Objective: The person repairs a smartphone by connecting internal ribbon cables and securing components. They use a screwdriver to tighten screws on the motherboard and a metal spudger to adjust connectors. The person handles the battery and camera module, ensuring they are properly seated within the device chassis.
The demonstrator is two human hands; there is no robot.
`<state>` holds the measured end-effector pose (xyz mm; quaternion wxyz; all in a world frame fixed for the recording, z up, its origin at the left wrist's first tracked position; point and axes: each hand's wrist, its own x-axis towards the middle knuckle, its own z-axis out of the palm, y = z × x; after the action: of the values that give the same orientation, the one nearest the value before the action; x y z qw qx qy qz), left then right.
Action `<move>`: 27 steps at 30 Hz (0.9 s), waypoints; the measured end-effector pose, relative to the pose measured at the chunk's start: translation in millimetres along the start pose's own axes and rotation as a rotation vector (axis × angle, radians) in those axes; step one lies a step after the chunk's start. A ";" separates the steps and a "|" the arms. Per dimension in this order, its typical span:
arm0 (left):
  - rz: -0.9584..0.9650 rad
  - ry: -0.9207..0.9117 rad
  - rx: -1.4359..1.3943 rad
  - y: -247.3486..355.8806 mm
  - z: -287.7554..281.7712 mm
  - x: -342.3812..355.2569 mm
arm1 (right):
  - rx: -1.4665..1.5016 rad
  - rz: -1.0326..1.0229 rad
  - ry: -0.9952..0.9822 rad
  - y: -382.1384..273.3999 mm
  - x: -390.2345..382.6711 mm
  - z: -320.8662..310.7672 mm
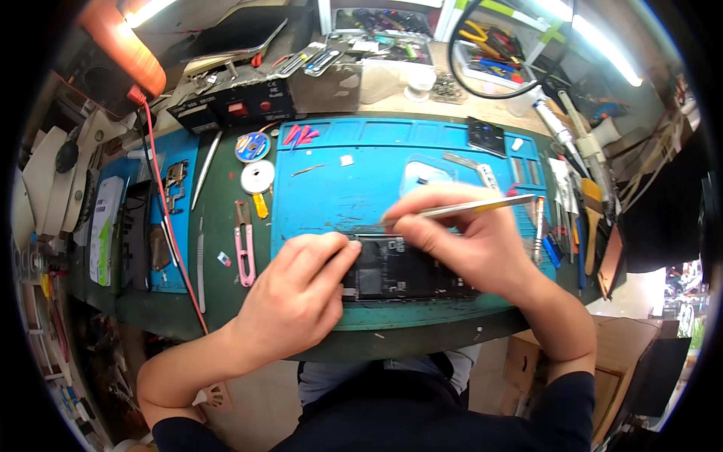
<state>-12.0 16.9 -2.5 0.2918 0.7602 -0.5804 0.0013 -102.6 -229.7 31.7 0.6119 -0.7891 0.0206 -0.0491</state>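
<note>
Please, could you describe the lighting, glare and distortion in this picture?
In the head view, the upper-right tube light and upper-left tube light glare nearly white; in the head view, fisheye distortion bows the front edge of the blue mat and the corners fall black; in the head view, the left hand and right hand are well lit.

Printed lettering shows on the black instrument, the blue-labelled spool and the white-and-green package

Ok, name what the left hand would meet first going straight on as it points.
Probably the right hand, gripping a slim silver tool, up and to the right; relative height is hard to judge.
</note>
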 end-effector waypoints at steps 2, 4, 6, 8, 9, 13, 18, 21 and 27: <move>-0.010 0.024 -0.061 -3.1 0.5 -1.8 | -0.094 -0.336 0.147 -2.6 -0.8 -20.1; -0.020 0.032 -0.022 -1.2 4.7 -3.1 | -0.272 -0.211 0.228 -10.7 -17.1 -43.0; -0.019 0.028 -0.003 -0.1 4.8 -2.4 | -0.396 -0.119 0.409 -15.6 -34.1 -50.4; -0.029 0.035 -0.004 1.4 5.3 -3.4 | -0.727 0.085 0.340 -29.9 -50.9 -61.4; -0.034 0.049 -0.014 2.3 6.5 -3.4 | -0.792 0.155 0.294 -29.7 -58.5 -65.4; -0.079 0.070 -0.082 3.5 8.5 -3.9 | -1.118 0.181 0.212 2.6 -85.0 -82.2; -0.048 0.021 0.074 10.8 6.9 -4.9 | -1.318 0.078 0.337 25.6 -84.4 -88.3; -0.188 -0.012 -0.196 0.5 -2.7 0.9 | -1.290 -0.013 0.419 18.0 -65.1 -76.0; -0.420 0.308 -0.576 -19.0 7.2 4.4 | -1.112 -0.392 0.181 27.3 9.2 -51.4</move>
<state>3.8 12.8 -15.4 0.5711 0.7402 -0.3382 -0.1076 -98.0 -286.8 18.4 0.0824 -0.9729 -0.0508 -0.2098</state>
